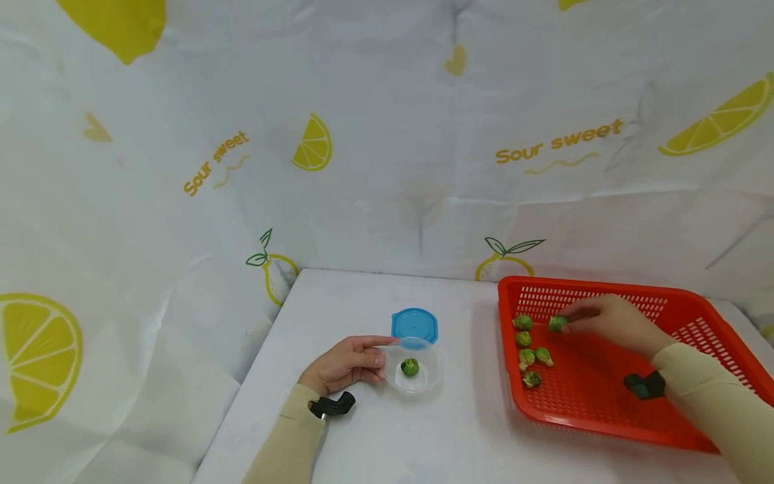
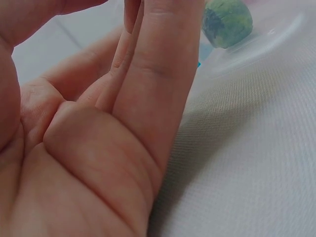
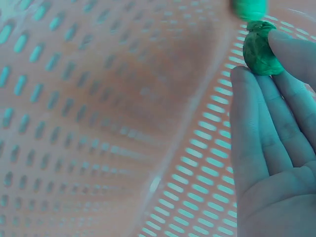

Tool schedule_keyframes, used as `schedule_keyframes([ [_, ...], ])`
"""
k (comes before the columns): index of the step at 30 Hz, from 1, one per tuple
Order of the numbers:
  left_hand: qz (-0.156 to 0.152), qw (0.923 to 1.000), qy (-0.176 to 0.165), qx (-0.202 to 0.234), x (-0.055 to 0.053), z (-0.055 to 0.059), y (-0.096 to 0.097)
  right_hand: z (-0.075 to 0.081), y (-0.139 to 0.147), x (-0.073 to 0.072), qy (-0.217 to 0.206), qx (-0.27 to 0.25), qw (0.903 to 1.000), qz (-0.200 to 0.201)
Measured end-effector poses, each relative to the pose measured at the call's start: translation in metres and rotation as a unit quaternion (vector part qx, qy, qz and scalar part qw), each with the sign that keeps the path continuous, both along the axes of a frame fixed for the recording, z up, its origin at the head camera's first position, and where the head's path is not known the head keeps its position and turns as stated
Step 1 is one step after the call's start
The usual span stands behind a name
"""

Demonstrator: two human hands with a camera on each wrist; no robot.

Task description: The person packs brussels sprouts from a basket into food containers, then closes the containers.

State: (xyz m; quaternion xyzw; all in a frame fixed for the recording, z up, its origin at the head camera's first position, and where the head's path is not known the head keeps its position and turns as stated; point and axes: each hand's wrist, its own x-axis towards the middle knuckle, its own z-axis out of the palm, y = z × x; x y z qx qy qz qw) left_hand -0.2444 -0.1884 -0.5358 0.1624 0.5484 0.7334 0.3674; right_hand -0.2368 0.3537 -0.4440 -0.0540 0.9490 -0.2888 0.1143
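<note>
My left hand (image 1: 346, 363) grips the left rim of a small clear plastic container (image 1: 426, 382) on the table. One green Brussels sprout (image 1: 410, 367) lies inside it, also partly visible in the left wrist view. Over the red basket (image 1: 571, 422), my right hand (image 1: 617, 324) pinches another Brussels sprout (image 3: 261, 52) between thumb and fingertips. Several loose sprouts (image 1: 526, 358) lie along the basket's left side. Behind the container sits a blue lid (image 1: 414, 323), its near edge seen past the container's rim.
The white table (image 1: 459, 430) meets a lemon-printed cloth backdrop (image 1: 387, 202) at its far edge. The basket's raised perforated walls surround the right hand. A gap of bare tabletop separates the container from the basket.
</note>
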Motion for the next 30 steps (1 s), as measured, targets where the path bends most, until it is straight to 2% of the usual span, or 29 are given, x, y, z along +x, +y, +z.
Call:
schedule_keyframes([
  [5,0.002,1.0000,-0.001,0.003,0.001,0.000,0.000,0.020,0.000,0.010,0.006,-0.004,0.9999,-0.012],
  [9,0.005,1.0000,-0.008,-0.001,0.001,0.000,0.000,0.033,0.001,0.019,-0.008,-0.003,0.9997,-0.023],
  [17,0.004,0.9999,-0.008,-0.007,0.000,0.000,-0.001,0.049,-0.005,0.033,-0.009,-0.018,0.9995,-0.026],
  [21,0.000,0.9999,-0.002,-0.010,-0.001,0.000,0.000,0.054,-0.018,0.040,-0.001,-0.031,0.9992,-0.024],
  [30,0.006,1.0000,0.002,-0.004,0.002,0.001,0.000,0.072,-0.068,0.055,0.017,-0.061,0.9979,-0.012],
])
